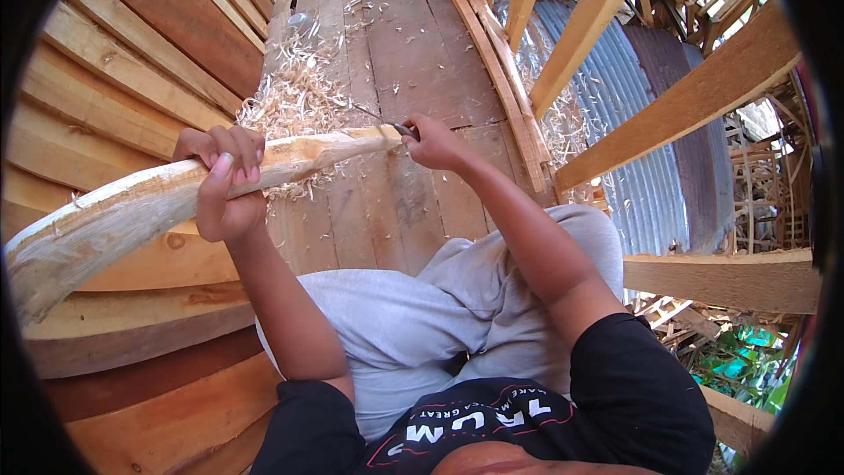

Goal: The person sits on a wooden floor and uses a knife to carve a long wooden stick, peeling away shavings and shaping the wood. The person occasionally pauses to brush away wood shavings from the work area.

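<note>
A long, pale, peeled piece of wood [167,185] slants across my left side, thick at the left rim and narrowing to the right. My left hand [224,178] is closed round its middle, thumb on top. In my right hand [431,142] is the dark handle of a knife [406,131]. Its thin blade points up and left, at the wood's narrow end. Whether the edge touches the wood, I cannot tell.
Curled shavings [294,97] are heaped on the plank floor [422,62] beyond the wood. A plank wall [105,79] rises on the left. On the right are wooden rails [686,97], with corrugated metal sheets [633,149] below them. My grey-trousered legs [396,308] are folded in front.
</note>
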`<state>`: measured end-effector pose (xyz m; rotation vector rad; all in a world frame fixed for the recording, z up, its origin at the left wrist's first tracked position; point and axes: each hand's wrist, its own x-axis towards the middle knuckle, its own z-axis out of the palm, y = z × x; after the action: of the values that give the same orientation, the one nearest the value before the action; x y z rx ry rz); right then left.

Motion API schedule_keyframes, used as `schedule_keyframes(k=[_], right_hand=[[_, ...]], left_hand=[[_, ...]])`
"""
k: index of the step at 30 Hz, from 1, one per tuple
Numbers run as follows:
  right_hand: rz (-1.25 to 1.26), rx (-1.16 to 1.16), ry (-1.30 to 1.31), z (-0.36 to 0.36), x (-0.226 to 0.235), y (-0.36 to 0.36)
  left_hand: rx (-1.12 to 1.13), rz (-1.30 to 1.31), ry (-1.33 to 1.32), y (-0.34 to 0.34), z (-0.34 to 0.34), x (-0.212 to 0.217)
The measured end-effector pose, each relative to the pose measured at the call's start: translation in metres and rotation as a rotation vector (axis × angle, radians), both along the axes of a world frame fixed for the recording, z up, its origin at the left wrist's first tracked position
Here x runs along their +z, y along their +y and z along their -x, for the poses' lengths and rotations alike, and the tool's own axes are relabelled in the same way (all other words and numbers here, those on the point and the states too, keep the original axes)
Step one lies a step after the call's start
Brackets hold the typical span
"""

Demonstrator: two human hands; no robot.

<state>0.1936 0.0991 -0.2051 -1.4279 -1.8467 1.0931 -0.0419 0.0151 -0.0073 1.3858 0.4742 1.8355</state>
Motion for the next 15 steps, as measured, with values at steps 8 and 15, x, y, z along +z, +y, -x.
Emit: schedule_keyframes(k=[8, 15], right_hand=[[-0.044, 0.022, 0.095, 0.013, -0.002, -0.007], [0.064, 0.014, 0.165, 0.015, 0.010, -0.010]], left_hand=[[0.379, 0.147, -0.107, 0.006, -0.017, 0.006], [0.222, 0.156, -0.068, 0.001, -0.016, 0.016]])
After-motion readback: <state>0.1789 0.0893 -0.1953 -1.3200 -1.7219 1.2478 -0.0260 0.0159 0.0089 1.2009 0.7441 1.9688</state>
